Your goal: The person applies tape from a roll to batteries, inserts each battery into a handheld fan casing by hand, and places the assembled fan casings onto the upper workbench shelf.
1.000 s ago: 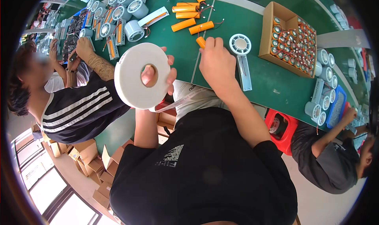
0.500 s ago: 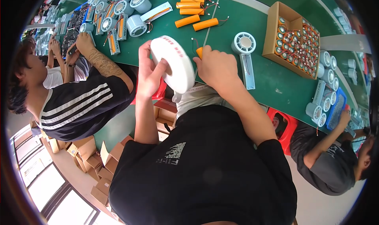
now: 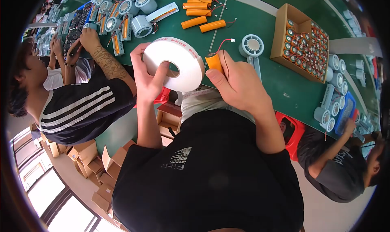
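Note:
My left hand (image 3: 149, 77) is closed on a wide white roll of tape (image 3: 189, 71), its thumb at the hole in the core. Red print runs along the roll's edge. Gripped in my right hand (image 3: 239, 83) is an orange battery pack (image 3: 213, 63), close to the roll's right side. A thin red wire with a white connector rises from the pack's end, and a dark wire runs over my fingers. Just beyond my right hand, a light-blue fan-like housing (image 3: 251, 45) lies on the green table, its handle partly hidden by the hand.
Several loose orange battery packs (image 3: 213, 26) lie at the table's far side. A cardboard box (image 3: 280, 37) of wired packs stands right of them. Light-blue housings (image 3: 142, 26) crowd the left. Co-workers sit on both sides, one arm (image 3: 103, 63) reaching over the table at left.
The tape roll has turned so its flat face and hole show. My right hand has turned and moved slightly right and down, bringing the battery pack more into view.

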Action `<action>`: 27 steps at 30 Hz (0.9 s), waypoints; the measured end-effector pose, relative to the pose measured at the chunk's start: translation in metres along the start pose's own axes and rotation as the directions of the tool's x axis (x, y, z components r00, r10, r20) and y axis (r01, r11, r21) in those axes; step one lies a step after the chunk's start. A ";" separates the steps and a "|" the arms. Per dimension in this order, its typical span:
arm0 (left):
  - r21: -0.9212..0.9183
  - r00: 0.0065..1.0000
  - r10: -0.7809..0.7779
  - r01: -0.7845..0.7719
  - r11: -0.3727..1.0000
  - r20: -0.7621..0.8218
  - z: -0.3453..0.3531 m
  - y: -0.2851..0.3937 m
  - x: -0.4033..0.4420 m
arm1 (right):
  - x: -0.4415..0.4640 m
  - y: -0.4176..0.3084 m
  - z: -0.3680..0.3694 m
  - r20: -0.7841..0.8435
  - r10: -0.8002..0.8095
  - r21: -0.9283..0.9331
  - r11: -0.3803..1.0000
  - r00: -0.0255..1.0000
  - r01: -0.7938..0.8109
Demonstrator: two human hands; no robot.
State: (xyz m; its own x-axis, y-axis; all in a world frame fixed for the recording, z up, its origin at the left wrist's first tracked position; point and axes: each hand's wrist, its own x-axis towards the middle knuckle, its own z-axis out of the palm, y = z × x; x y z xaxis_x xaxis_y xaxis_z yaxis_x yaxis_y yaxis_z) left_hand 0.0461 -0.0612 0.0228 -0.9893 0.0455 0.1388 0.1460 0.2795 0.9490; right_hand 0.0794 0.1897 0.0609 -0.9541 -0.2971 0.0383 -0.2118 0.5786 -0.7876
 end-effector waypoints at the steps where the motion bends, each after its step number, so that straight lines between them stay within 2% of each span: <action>1: 0.003 1.000 -0.004 0.004 1.000 0.000 0.001 0.001 0.000 | 0.000 -0.001 -0.001 -0.001 -0.004 0.000 1.000 1.000 0.004; 6: -0.034 0.998 0.056 -0.055 0.998 0.006 0.003 0.002 0.001 | 0.000 -0.004 -0.001 0.033 0.014 -0.029 1.000 0.999 -0.014; 11: 0.059 0.999 0.036 -0.036 0.998 0.010 0.005 0.004 -0.002 | 0.000 -0.005 0.006 0.016 0.009 -0.106 0.994 1.000 -0.007; 14: 0.210 0.979 0.204 -0.206 0.956 0.029 0.005 -0.003 -0.001 | -0.003 -0.005 0.006 -0.021 -0.013 -0.105 0.994 1.000 0.010; 16: 0.255 0.964 0.262 -0.264 0.930 0.042 0.008 -0.004 0.000 | -0.004 -0.002 0.003 -0.037 -0.019 -0.110 0.994 0.999 0.015; 20: 0.158 0.962 0.274 -0.268 0.950 -0.018 0.015 -0.002 -0.002 | -0.010 0.012 0.002 -0.042 0.072 0.146 0.987 0.996 -0.066; 21: 0.160 0.962 0.274 -0.268 0.950 -0.019 0.017 -0.001 -0.004 | -0.012 0.014 0.003 -0.041 0.070 0.147 0.987 0.997 -0.064; 25: -0.014 0.981 0.179 -0.181 0.983 -0.074 0.027 0.006 -0.007 | -0.022 0.022 0.005 -0.113 0.175 0.347 0.929 0.978 -0.126; 27: -0.040 0.988 0.145 -0.147 0.988 -0.047 0.024 0.005 -0.006 | -0.025 0.025 0.001 -0.133 0.138 0.367 0.927 0.981 -0.081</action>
State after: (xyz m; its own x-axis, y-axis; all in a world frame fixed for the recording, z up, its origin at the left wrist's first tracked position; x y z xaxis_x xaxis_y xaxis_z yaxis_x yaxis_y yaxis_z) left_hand 0.0527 -0.0365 0.0201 -0.9567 0.0405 0.2884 0.2898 0.2309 0.9288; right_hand 0.0976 0.2111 0.0395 -0.9938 -0.1107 0.0106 -0.0416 0.2816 -0.9586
